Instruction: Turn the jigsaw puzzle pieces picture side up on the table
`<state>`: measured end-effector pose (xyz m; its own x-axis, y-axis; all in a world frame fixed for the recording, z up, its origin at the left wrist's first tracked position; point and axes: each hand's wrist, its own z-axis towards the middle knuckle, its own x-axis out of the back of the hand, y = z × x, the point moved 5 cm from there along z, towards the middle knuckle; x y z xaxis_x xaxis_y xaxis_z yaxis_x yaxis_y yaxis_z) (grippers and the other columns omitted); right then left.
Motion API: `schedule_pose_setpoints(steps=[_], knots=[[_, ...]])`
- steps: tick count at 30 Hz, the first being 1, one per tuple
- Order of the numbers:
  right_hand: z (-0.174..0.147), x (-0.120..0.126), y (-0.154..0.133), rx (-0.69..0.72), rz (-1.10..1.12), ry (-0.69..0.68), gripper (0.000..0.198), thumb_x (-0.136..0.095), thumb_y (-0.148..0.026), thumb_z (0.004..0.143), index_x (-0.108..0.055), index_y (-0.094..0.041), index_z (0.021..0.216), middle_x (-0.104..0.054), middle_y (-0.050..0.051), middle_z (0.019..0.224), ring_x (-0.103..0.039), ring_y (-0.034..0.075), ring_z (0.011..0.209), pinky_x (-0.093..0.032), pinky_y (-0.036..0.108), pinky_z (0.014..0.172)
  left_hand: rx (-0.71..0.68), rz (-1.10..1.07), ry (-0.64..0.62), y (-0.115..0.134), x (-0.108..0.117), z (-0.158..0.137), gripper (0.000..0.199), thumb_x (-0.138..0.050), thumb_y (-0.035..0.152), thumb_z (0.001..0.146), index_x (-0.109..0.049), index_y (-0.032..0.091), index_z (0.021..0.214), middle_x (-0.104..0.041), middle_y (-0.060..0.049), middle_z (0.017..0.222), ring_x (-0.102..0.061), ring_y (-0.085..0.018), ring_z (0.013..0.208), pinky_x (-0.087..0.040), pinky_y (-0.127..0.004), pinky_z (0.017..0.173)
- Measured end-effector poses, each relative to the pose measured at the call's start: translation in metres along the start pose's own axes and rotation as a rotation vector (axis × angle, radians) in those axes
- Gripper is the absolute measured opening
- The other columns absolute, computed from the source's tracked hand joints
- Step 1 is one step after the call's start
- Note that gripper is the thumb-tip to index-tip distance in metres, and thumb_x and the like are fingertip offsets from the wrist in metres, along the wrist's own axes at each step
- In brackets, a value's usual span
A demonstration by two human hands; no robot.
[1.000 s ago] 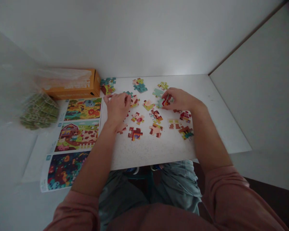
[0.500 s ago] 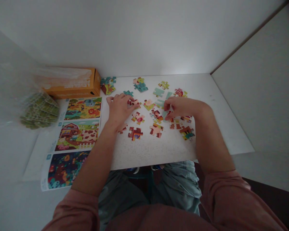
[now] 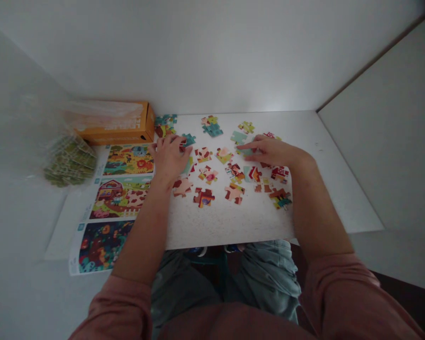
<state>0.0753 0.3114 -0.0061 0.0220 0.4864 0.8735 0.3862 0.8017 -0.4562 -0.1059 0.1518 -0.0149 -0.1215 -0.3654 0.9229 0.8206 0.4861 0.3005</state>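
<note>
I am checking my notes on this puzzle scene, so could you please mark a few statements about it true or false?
1. Both hands rest on the table among loose puzzle pieces. True: the left hand and right hand lie over the pieces on the table.
2. The orange box sits right of the pieces. False: it is at the far left.
3. A sheet of three pictures lies beside the left forearm. True.
4. The puzzle is fully assembled. False: the puzzle pieces lie scattered.
</note>
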Motion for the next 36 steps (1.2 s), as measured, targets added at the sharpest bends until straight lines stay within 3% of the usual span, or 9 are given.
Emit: schedule_pose_setpoints(steps=[4, 8, 14, 18, 22, 27, 31, 34, 36], knots=[[0.011, 0.003, -0.011, 0.051, -0.036, 0.196, 0.033, -0.038, -0.039, 0.072, -0.044, -0.028, 0.102, -0.047, 0.004, 0.091, -0.045, 0.018, 0.077, -0.033, 0.033, 0.072, -0.001, -0.064, -0.016, -0.004, -0.002, 0.003, 0.028, -0.032, 0.043, 0.071, -0.043, 0.029, 0.092, -0.040, 0.001, 0.103, -0.025, -0.022, 0.099, -0.012, -0.041, 0.080], [0.045, 0.002, -0.023, 0.063, -0.143, 0.344, 0.038, -0.035, -0.043, 0.072, -0.041, -0.023, 0.104, -0.043, 0.007, 0.096, -0.043, 0.020, 0.083, -0.033, 0.034, 0.072, 0.005, -0.075, -0.025, -0.009, -0.005, 0.007, 0.027, -0.035, 0.046, 0.068, -0.042, 0.031, 0.089, -0.042, -0.001, 0.100, -0.029, -0.024, 0.099, -0.015, -0.042, 0.081], [0.106, -0.007, -0.016, -0.111, -0.257, 0.340, 0.050, -0.042, -0.056, 0.061, -0.048, -0.017, 0.091, -0.043, 0.011, 0.096, -0.045, 0.024, 0.080, -0.035, 0.036, 0.066, 0.010, -0.091, -0.002, -0.009, -0.001, 0.009, 0.038, -0.040, 0.037, 0.068, -0.030, 0.033, 0.104, -0.041, -0.001, 0.101, -0.032, -0.022, 0.098, -0.017, -0.041, 0.082], [0.121, -0.011, -0.014, -0.144, -0.246, 0.277, 0.042, -0.048, -0.049, 0.060, -0.048, -0.019, 0.089, -0.049, 0.008, 0.089, -0.046, 0.022, 0.077, -0.036, 0.033, 0.063, -0.036, -0.148, -0.007, -0.002, 0.007, 0.010, 0.031, -0.034, 0.029, 0.072, -0.033, 0.035, 0.103, -0.040, 0.000, 0.101, -0.032, -0.019, 0.099, -0.015, -0.039, 0.084], [0.111, -0.003, -0.019, -0.100, -0.206, 0.314, 0.027, -0.042, -0.037, 0.069, -0.047, -0.021, 0.089, -0.051, 0.004, 0.087, -0.047, 0.018, 0.076, -0.035, 0.030, 0.065, -0.076, -0.177, 0.024, -0.001, 0.011, 0.009, 0.024, -0.028, 0.027, 0.075, -0.044, 0.031, 0.092, -0.042, 0.001, 0.098, -0.033, -0.017, 0.095, -0.011, -0.040, 0.085], [0.071, 0.007, -0.027, -0.057, -0.222, 0.415, 0.021, -0.036, -0.027, 0.073, -0.048, -0.019, 0.088, -0.051, 0.005, 0.088, -0.046, 0.016, 0.077, -0.033, 0.029, 0.069, -0.087, -0.132, -0.017, 0.003, 0.006, 0.007, 0.023, -0.029, 0.028, 0.075, -0.046, 0.032, 0.090, -0.045, 0.002, 0.095, -0.034, -0.017, 0.094, -0.012, -0.039, 0.085], [0.045, 0.003, -0.040, 0.074, -0.210, 0.333, 0.023, -0.036, -0.025, 0.072, -0.049, -0.025, 0.091, -0.049, 0.003, 0.095, -0.043, 0.017, 0.084, -0.030, 0.031, 0.074, -0.059, -0.085, -0.046, 0.007, 0.006, 0.005, 0.024, -0.030, 0.030, 0.074, -0.045, 0.034, 0.091, -0.046, 0.003, 0.095, -0.035, -0.018, 0.095, -0.014, -0.038, 0.085], [0.040, -0.001, -0.049, 0.166, -0.180, 0.234, 0.025, -0.039, -0.029, 0.070, -0.050, -0.030, 0.093, -0.047, 0.000, 0.098, -0.042, 0.018, 0.087, -0.029, 0.033, 0.076, -0.028, -0.098, 0.018, 0.003, 0.011, 0.006, 0.024, -0.027, 0.031, 0.075, -0.045, 0.032, 0.090, -0.046, 0.003, 0.095, -0.036, -0.017, 0.094, -0.017, -0.037, 0.082], [0.045, -0.002, -0.048, 0.146, -0.168, 0.233, 0.026, -0.038, -0.035, 0.071, -0.049, -0.029, 0.093, -0.046, 0.001, 0.099, -0.043, 0.018, 0.086, -0.030, 0.033, 0.075, 0.005, -0.123, 0.084, -0.005, 0.015, 0.006, 0.026, -0.024, 0.033, 0.076, -0.045, 0.030, 0.092, -0.046, 0.001, 0.094, -0.036, -0.017, 0.092, -0.020, -0.036, 0.079]])
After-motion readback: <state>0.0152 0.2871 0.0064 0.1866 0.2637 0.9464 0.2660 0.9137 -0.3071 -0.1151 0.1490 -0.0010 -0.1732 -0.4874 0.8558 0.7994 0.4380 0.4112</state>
